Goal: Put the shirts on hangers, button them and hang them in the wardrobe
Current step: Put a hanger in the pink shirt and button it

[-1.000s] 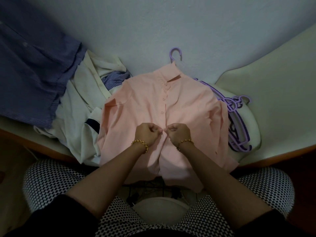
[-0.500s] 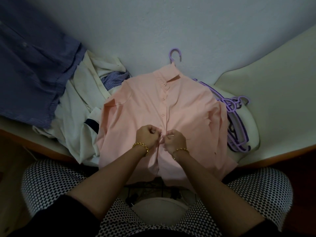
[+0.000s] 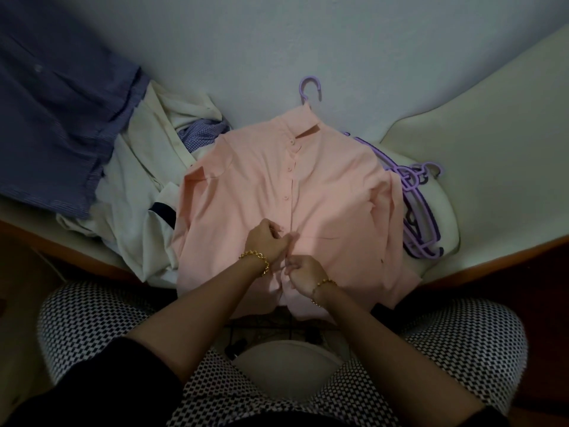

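The soft pink shirt (image 3: 332, 192) lies flat on a purple hanger (image 3: 311, 89), beside a crumpled white shirt (image 3: 138, 192), a blue shirt (image 3: 55, 118) and curvy purple hangers (image 3: 415, 211). The left hand (image 3: 266, 241) and right hand (image 3: 303, 272) both pinch its front low down, covering the buttons there.

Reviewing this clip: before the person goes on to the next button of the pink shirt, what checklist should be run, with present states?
1. Hanger hook sticks out of the pink shirt collar: ok.
2. Upper buttons fastened: ok.
3. Left hand and right hand both pinch the placket: ok.
4. Button being worked is through its hole: cannot tell, the hands hide it.
5. Front closed below the hands: not ok, the edges gape.
6. Spare hangers lie beside the shirt: ok.
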